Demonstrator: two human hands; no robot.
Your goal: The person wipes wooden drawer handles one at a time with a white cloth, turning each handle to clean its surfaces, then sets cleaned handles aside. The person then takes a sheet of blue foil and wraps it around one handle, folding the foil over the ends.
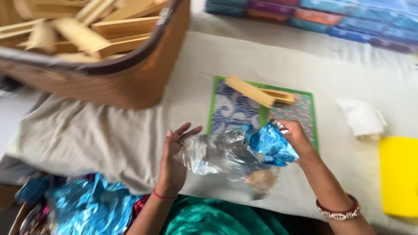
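The work surface is a table covered with a pale beige cloth (130, 130), viewed from above by the head camera.

Above the near edge of the cloth, both hands hold a crumpled foil wrapper (237, 150), silver on one face and bright blue on the other. The left hand (174, 156) is spread open, fingers extended upward, with its palm pressed flat against the silver end of the wrapper. The right hand (296, 137) is closed in a pinch on the blue end, gripping it between thumb and fingers. The wrapper spans the gap between the two hands; motion blur obscures its exact folds.

Just beyond the wrapper, a green-bordered patterned mat (237, 109) lies flat on the cloth. Two pale wooden sticks (257, 92) rest on the mat's far edge, one crossing the other.

A brown woven basket (130, 74) filled with similar wooden pieces stands at the far left. A white crumpled cloth (361, 118) lies to the right, near a yellow block (398, 176). More blue foil sheets (82, 206) lie below the table edge at lower left.
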